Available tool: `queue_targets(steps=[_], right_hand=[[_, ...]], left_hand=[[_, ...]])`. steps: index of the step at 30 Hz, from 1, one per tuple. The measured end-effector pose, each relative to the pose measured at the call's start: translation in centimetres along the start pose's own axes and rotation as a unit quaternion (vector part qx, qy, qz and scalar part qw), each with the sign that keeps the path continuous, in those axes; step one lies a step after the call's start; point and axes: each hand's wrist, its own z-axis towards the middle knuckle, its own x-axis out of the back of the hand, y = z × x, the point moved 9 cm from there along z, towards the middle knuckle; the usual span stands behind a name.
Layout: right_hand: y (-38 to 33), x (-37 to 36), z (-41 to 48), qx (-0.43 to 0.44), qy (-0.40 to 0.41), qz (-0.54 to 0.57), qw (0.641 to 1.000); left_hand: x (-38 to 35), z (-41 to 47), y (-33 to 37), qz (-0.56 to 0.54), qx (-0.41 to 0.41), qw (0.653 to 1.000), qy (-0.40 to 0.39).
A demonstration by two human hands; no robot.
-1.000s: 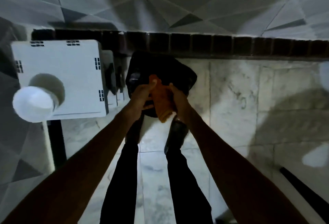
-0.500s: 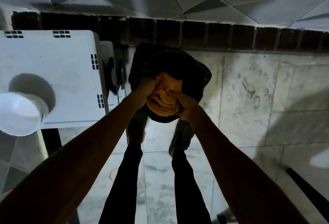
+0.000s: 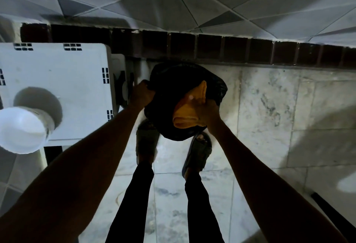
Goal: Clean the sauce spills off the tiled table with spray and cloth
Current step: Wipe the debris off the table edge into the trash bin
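Orange cloth (image 3: 189,115), black bag (image 3: 173,80), white stool (image 3: 57,80), grey marbled floor (image 3: 265,107).

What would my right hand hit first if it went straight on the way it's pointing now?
Probably the black bag: the right hand, gripping the orange cloth, points into it. Depth is hard to judge.

The cloth (image 3: 189,115) lies in the bag (image 3: 173,80), right of the stool (image 3: 57,76) bearing a container (image 3: 21,130).
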Motion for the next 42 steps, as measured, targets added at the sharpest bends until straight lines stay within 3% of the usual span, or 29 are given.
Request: queue_targets(steps=[5,12,18,24,32,37,42], right_hand=[[-0.5,1.0,-3.1,0.06,0.006,0.04,0.997],[-0.6,5.1,-15.3,0.024,0.01,0.134,0.991],[-3.2,12.0,-36.0,0.026,0.023,0.167,0.985],[-2.3,17.5,-56.5,0.02,0.09,0.302,0.949],[6.6,15.6,-73.1,0.079,0.15,0.456,0.874],[16.4,11.8,-79.9,0.102,0.146,0.542,0.821],[25.8,8.7,-85.9,0.095,0.159,0.57,0.801]], left_hand=[[-0.3,-1.6,1.6,0.096,-0.073,0.99,-0.072],[3.0,-15.5,7.1,0.063,-0.072,0.992,-0.085],[10.2,-35.2,13.7,0.052,-0.123,0.987,-0.093],[15.2,-50.3,17.4,0.105,-0.135,0.979,-0.115],[13.2,-65.5,17.5,0.18,-0.238,0.941,-0.158],[8.6,-75.2,12.0,0.209,-0.284,0.926,-0.137],[3.5,-83.0,3.4,0.201,-0.269,0.934,-0.116]])
